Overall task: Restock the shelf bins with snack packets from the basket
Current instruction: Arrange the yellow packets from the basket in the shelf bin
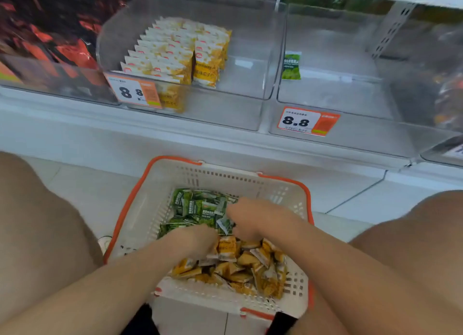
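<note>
Both my hands are down in the white basket (140, 209) between my knees. My left hand (198, 237) and right hand (253, 217) lie among the green packets (198, 207), with the yellow packets (250, 264) heaped nearer me. Whether either hand grips one, I cannot tell. Above, the left bin (238, 109) holds yellow rows (175, 49), and the right bin (338, 96) holds a single green packet (291, 65).

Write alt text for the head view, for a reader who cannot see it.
A person's left hand and right hand dig into a floor basket of green packets and yellow packets. Above, one clear bin holds yellow rows; its neighbour holds a single green packet.
</note>
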A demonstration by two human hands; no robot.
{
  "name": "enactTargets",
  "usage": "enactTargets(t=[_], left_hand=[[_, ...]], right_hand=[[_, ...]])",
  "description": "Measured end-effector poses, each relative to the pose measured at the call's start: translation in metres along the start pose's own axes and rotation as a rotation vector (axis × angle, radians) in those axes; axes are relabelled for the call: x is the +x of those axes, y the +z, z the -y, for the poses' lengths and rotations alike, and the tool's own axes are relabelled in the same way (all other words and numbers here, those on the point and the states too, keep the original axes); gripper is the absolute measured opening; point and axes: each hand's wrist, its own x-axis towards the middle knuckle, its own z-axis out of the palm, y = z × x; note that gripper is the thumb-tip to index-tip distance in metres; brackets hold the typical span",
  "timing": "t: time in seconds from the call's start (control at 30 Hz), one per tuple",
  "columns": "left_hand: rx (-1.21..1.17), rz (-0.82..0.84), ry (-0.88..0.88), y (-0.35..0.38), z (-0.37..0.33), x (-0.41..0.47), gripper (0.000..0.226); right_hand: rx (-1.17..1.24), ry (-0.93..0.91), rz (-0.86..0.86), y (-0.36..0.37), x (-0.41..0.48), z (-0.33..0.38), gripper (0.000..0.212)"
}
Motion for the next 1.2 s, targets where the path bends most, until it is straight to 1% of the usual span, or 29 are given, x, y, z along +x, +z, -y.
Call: enactTargets(t=[0.1,0.13,0.17,0.33,0.47,0.5,0.57,0.63,0.7,0.73,0.83,0.87,0.9,0.97,1.0,1.03,1.07,1.13,1.2], left_hand=[[0.069,0.157,0.018,0.031,0.0,0.006,0.042],[0.103,0.188,0.015,0.039,0.004,0.008,0.045],[0.122,0.185,0.01,0.047,0.009,0.012,0.045],[0.075,0.11,-0.008,0.053,0.017,0.017,0.037],[-0.038,0.062,-0.02,0.042,0.026,0.015,0.038],[-0.063,0.03,-0.025,0.041,0.029,0.013,0.038],[-0.142,-0.091,-0.038,0.037,0.038,0.008,0.041],[-0.245,-0.179,-0.038,0.028,0.05,0.0,0.044],[-0.357,-0.248,0.002,0.007,0.058,-0.014,0.045],[-0.424,-0.285,0.028,-0.006,0.061,-0.024,0.046],[-0.655,-0.449,0.1,-0.045,0.062,-0.062,0.04],[-0.766,-0.49,0.127,-0.055,0.06,-0.075,0.039],[-0.881,-0.519,0.159,-0.064,0.058,-0.088,0.038],[-1.036,-0.599,0.207,-0.079,0.052,-0.109,0.036],[-1.103,-0.646,0.224,-0.086,0.049,-0.117,0.034],[-1.187,-0.684,0.242,-0.091,0.046,-0.123,0.03],[-1.29,-0.707,0.257,-0.096,0.044,-0.128,0.028],[-1.515,-0.741,0.277,-0.104,0.041,-0.136,0.025],[-1.725,-0.764,0.271,-0.111,0.04,-0.142,0.025]], right_hand=[[-0.009,-0.026,-0.003,0.009,0.006,0.001,0.017],[-0.014,-0.038,0.0,0.01,0.007,0.001,0.016],[-0.02,-0.047,0.006,0.011,0.008,0.002,0.015],[-0.06,-0.055,0.002,0.014,0.014,0.005,0.019],[-0.048,-0.055,0.013,0.008,0.016,0.007,0.018],[-0.05,-0.054,0.013,0.006,0.016,0.008,0.018],[-0.046,-0.049,0.004,0.001,0.014,0.009,0.02],[-0.023,-0.045,0.002,-0.002,0.012,0.009,0.03],[0.01,-0.039,-0.006,-0.006,0.008,0.008,0.043],[0.027,-0.031,-0.024,-0.008,0.006,0.007,0.044],[0.105,0.029,-0.143,-0.018,-0.001,0.001,0.033],[0.179,0.037,-0.193,-0.023,-0.004,-0.001,0.038],[0.298,0.036,-0.238,-0.028,-0.006,-0.004,0.051],[0.641,0.013,-0.341,-0.038,-0.01,-0.005,0.078],[0.811,-0.011,-0.404,-0.043,-0.011,-0.004,0.086],[0.916,-0.048,-0.48,-0.047,-0.012,-0.001,0.091],[0.922,-0.105,-0.564,-0.05,-0.011,0.0,0.096],[0.815,-0.21,-0.7,-0.051,-0.009,0.001,0.1],[0.832,-0.225,-0.755,-0.056,-0.012,0.002,0.089]])
